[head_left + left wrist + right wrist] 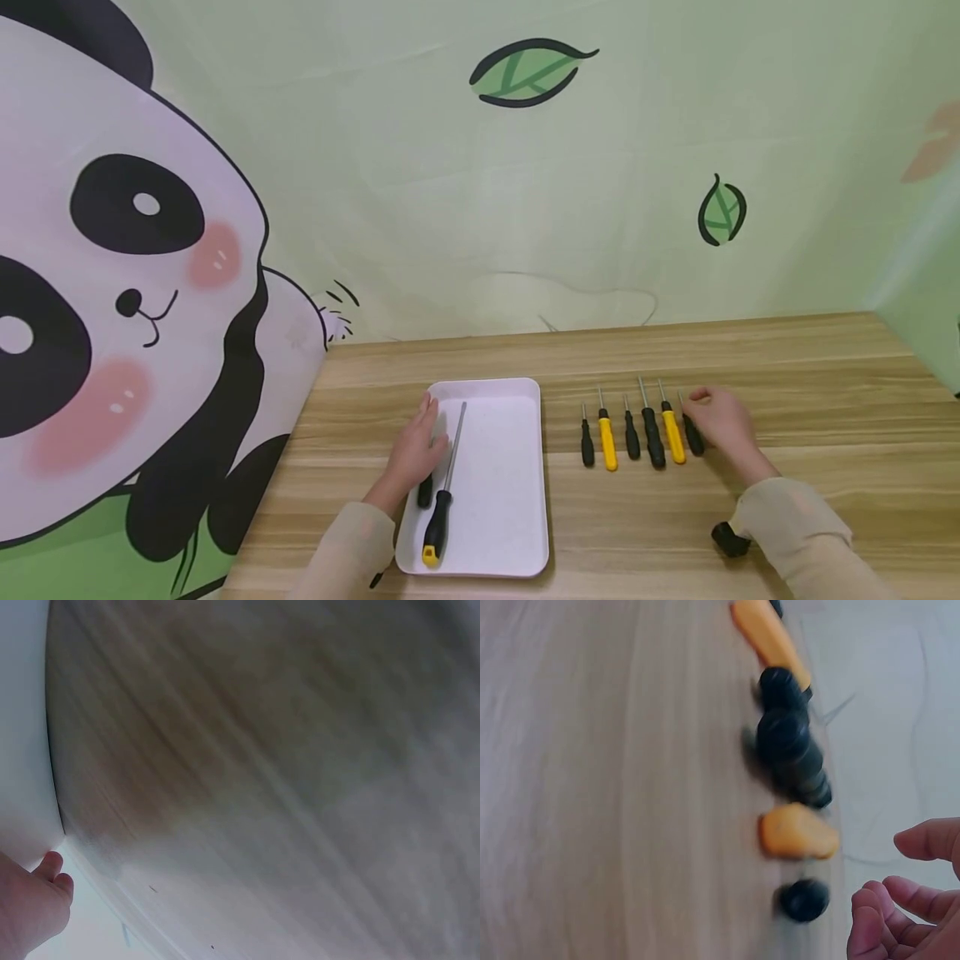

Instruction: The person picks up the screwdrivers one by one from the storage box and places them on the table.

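Note:
My left hand (417, 443) rests along the left rim of the white tray (510, 483), fingers extended and thumb over the inside. In the left wrist view its fingertips (61, 877) touch the tray's outer wall. Inside the tray lies a long screwdriver (438, 523) with a black and yellow handle. Beside it a black-handled screwdriver (425, 492) is partly hidden by that hand. My right hand (722, 418) is at the shaft end of the rightmost black screwdriver (693, 435). The right wrist view shows its thumb and fingers apart, with nothing between them.
Left of my right hand, several screwdrivers lie in a row, shafts pointing away, including a yellow one (673, 435) and a larger black one (653, 437). The wooden table (840, 417) ends at a printed backdrop (420, 208). A black object (730, 540) sits by the right sleeve.

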{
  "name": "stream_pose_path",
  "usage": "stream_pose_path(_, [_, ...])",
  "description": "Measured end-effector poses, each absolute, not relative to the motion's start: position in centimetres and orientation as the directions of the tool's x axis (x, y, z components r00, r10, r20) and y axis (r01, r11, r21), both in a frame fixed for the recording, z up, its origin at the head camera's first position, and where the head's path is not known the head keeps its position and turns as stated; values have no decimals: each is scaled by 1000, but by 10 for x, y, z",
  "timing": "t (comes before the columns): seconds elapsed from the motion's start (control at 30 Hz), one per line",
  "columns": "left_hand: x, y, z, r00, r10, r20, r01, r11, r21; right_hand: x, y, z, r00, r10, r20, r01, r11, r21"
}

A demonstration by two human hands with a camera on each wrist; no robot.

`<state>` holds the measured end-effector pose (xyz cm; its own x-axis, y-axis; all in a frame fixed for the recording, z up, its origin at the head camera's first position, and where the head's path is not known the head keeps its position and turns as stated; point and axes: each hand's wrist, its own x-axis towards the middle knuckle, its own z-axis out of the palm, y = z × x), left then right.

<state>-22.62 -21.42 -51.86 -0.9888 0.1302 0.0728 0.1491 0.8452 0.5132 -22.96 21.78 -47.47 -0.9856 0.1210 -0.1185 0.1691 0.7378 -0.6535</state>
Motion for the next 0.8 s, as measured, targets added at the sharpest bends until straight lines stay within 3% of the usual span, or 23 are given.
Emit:
stream_pose_path(0.27, [-225,-214,-516,-989,128,69,145,849,508,-228,202,-463,-992,82,-94,125,654,-747])
stream_pose_path(0.8, [-225,-213,-517,-988,129,81,153,844,515,-224,182,-453,-995,15,-102,92,589,-803])
